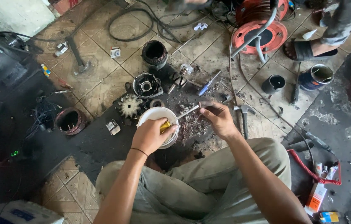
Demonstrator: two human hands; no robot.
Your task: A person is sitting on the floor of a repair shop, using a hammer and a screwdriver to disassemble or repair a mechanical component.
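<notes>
left hand grips yellow-handled tool over white bowl | right hand pinches its shaft tip – motor parts lie dismantled, unassembled

Tiled floor, grimy: motor housing, toothed fan wheel, copper-wound stator, hammer, blue-handled screwdriver, orange hose reel, black mat.

Reaching forward with both forearms, knees bent beneath. Closing left hand in a fist. Pinching with right hand fingertips.
</notes>
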